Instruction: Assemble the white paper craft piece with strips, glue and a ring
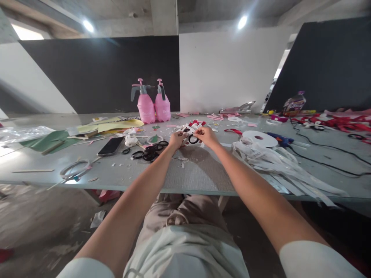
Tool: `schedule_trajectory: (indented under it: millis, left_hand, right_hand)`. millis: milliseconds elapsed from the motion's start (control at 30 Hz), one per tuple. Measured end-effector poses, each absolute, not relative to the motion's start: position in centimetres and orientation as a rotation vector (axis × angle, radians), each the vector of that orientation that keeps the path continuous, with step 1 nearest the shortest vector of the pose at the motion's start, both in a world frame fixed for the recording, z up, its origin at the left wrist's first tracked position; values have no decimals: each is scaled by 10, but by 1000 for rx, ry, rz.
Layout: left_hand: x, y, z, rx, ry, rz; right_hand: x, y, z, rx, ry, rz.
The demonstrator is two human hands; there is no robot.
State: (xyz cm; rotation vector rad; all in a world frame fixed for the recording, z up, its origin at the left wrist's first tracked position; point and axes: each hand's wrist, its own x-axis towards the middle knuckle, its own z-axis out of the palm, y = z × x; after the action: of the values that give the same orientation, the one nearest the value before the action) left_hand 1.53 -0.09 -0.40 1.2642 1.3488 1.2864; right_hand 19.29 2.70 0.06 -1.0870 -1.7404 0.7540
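Both hands meet above the middle of the table. My right hand [206, 136] is closed, with thumb and fingers pinching the edge of a small black ring [193, 139]. Just to its left, my left hand [177, 139] is closed too, fingertips pressed together close to the ring and some white strip pieces. What the left fingers hold is too small to make out. Behind the hands lies a heap of red and white scraps [194, 124]. Black-handled scissors [150, 153] lie left of my left hand.
Two pink spray bottles [146, 109] stand at the back. A phone [111, 146] and green sheets [43, 139] lie left. To the right are a white ribbon spool [252, 138], loose white ribbons [261, 162], a blue glue gun [279, 139] and a black cord [324, 161].
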Motion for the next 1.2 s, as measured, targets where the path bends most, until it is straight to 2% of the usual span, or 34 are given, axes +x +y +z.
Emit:
schedule_trajectory:
  millis: [533,800,1200]
  left_hand:
    - [17,-3,-4,1365,1249,1368]
    - [14,0,-8,1414,1205,1357]
    - [15,1,-7,1402,1124,1388]
  right_hand:
    - [192,31,-3,-1150,-1744,508]
    - [193,24,2,-1036,-1673,880]
    - [191,29,-3,-1026,-1640,943]
